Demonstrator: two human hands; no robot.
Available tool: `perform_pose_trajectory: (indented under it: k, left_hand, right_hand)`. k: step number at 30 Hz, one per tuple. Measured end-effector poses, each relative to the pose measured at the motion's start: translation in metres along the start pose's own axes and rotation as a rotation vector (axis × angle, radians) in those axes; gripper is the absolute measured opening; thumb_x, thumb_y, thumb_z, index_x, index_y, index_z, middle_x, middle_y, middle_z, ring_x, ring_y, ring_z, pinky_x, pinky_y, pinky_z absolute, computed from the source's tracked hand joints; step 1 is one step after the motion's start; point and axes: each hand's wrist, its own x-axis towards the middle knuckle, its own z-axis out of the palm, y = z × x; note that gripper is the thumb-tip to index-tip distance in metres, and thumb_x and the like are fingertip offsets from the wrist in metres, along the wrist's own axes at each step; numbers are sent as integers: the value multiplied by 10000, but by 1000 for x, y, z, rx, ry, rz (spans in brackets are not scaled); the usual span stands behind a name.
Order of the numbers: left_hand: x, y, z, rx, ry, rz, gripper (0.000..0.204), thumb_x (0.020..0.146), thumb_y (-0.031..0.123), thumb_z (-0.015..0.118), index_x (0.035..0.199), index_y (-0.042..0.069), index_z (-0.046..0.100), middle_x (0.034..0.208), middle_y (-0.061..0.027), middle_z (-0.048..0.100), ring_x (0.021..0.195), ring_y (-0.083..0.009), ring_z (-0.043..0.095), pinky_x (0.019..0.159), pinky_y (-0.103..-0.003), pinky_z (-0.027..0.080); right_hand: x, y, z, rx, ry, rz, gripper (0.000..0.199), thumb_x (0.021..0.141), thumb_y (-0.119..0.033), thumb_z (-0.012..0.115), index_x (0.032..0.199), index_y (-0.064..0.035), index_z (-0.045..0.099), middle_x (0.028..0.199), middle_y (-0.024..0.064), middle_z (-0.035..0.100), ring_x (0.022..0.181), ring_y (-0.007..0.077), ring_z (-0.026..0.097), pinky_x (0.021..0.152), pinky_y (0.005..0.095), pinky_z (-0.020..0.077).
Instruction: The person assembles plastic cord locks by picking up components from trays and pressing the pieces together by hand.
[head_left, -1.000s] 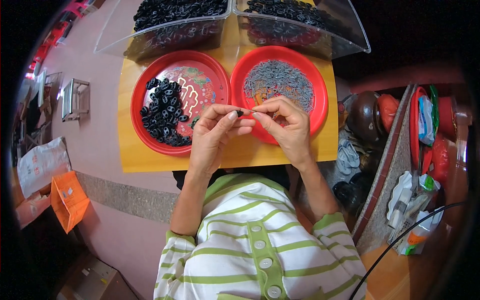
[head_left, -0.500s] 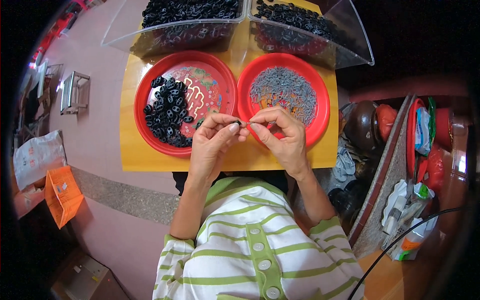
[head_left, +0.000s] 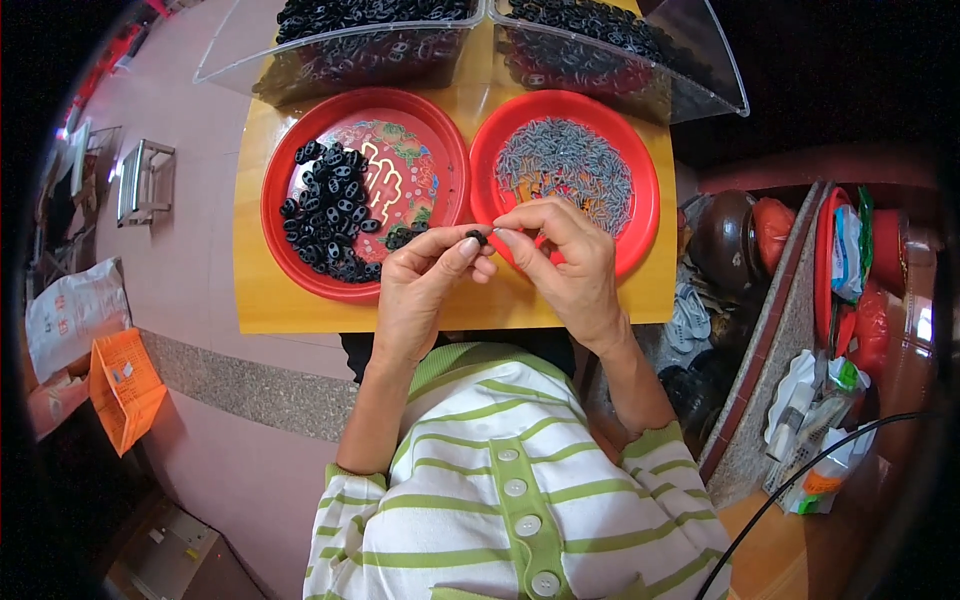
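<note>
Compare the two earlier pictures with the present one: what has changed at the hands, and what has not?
Little changed. The left hand and right hand stay together over the plates' near edges, still pinching a small black piece. The two red plates and clear bins stayed put.

An orange crate (head_left: 125, 385) sits well left of the yellow table (head_left: 300, 310). A white sack (head_left: 70, 310) lies above the crate; sandals (head_left: 690, 312) lie just right of the table.

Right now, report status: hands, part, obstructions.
Left hand pinching small black part. Right hand meeting it at fingertips, over red plate. Nothing between them.
</note>
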Motion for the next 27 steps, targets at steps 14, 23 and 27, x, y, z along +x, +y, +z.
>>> perform_pose_trajectory:
  k: [14,23,27]
  left_hand:
    - [-1,4,5,-52,-34,-131,167,892,108,571,989,-17,625,824,-67,657,696,-81,600,634,-177,465]
    - [-2,3,8,-76,-31,-126,150,891,94,572,966,-22,629,822,-70,652,694,-92,600,639,-194,471]
    - [-3,1,7,-112,-41,-130,143,886,85,580,965,-25,627,827,-73,648,697,-98,598,646,-208,476]
  right_hand:
    - [-10,8,5,462,-16,349,71,839,-75,631,880,-18,623,810,44,634,764,91,593,673,244,468]
    - [-11,10,7,335,6,201,59,844,-71,623,881,-25,620,772,39,619,722,105,606,620,236,476]
    - [-15,3,10,432,0,254,50,849,-54,609,890,-25,615,783,38,626,688,95,610,564,216,485]
